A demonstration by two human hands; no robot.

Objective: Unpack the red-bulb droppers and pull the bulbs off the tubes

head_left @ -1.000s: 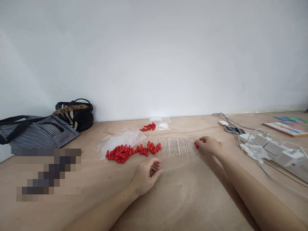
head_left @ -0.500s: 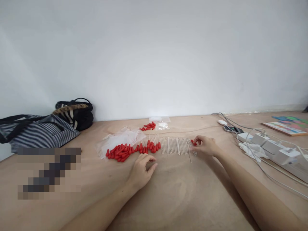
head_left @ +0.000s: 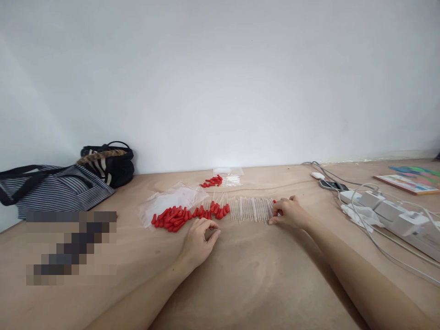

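Glass dropper tubes [head_left: 252, 209] lie side by side in a row on the table. At the row's right end, my right hand [head_left: 288, 213] is closed around a red rubber bulb [head_left: 280, 212], mostly covered by the fingers. Its thumb and fingertips reach down by the last tubes; whether they touch one is hidden. My left hand [head_left: 199, 240] rests on the table with fingers curved and the thumb apart, holding nothing. Just beyond it is a heap of red rubber bulbs [head_left: 170, 217], with more bulbs [head_left: 220, 210] on the ends of tubes to its right.
A clear plastic bag [head_left: 172, 197] lies behind the heap. Farther back are small red bulbs [head_left: 212, 181] and thin tubes [head_left: 232, 179]. A power strip [head_left: 388, 208] with chargers and cables runs along the right; a striped bag [head_left: 65, 190] stands at left.
My right hand has dipped slightly toward the tube ends, covering more of the red bulb. The left hand has shifted a little left.
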